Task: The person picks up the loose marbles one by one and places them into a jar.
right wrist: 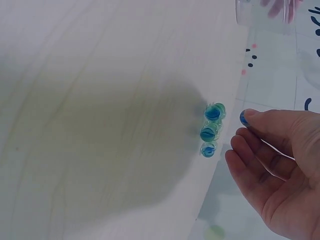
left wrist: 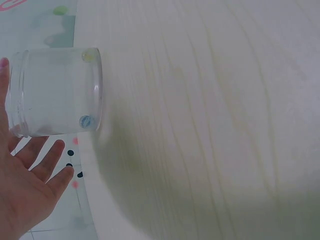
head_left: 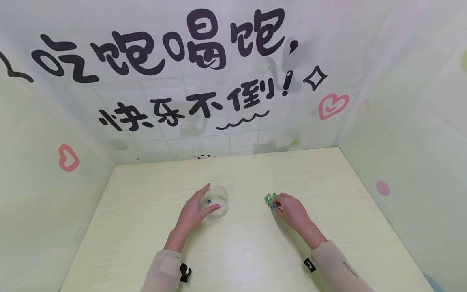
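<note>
A clear, wide-mouthed plastic jar stands upright on the table. My left hand holds it near the rim, thumb on one side and index finger on the other; the other fingers spread alongside in the left wrist view. Inside, at the bottom, sit a blue-streaked marble and a yellowish marble. Between thumb and fingertip, my right hand pinches a blue marble, held just above a tight cluster of green and blue glass marbles. The hand hides part of that cluster in the head view.
The pale wood-grain table spans the space between both hands, with the jar left and the cluster right. A printed back wall with black lettering rises behind the table's far edge. Side walls flank it.
</note>
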A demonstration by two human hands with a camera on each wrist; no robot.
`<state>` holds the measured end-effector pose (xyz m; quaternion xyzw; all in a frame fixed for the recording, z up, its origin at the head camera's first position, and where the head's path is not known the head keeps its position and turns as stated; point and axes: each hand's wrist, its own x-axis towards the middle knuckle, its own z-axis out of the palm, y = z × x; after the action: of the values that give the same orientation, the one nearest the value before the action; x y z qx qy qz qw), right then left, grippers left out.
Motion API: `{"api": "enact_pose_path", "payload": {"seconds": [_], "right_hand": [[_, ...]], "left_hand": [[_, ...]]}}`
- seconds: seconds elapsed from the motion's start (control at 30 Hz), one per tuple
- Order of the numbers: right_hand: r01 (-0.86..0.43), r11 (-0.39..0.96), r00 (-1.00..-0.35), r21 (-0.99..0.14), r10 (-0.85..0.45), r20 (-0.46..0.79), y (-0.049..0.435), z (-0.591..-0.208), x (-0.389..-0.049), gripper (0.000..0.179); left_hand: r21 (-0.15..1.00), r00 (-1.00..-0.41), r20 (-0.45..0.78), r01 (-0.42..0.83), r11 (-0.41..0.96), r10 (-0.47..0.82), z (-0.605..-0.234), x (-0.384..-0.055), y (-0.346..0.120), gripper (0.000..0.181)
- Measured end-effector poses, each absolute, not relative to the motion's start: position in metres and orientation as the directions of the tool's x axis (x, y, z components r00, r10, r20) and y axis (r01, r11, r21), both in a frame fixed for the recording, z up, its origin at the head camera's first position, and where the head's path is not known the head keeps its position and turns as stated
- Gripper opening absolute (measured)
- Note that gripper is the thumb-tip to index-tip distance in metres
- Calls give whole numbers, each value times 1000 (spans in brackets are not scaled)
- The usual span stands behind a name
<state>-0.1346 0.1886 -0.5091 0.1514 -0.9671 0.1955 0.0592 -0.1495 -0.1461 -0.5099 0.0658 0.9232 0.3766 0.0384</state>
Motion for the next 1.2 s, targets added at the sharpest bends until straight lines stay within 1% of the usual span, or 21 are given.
{"api": "enact_pose_path", "payload": {"seconds": [0.57,1.2], "right_hand": [[-310,876,-950,-369,-268,163,177,-496,-139,11],[-372,856,-925,-359,-312,217,163,-485,-141,11]], "left_hand": [[692,-989,-28,86,717,146,-512,-151,-147,89],[701,-989,-11,97,707,147,-513,-149,-147,89]]}}
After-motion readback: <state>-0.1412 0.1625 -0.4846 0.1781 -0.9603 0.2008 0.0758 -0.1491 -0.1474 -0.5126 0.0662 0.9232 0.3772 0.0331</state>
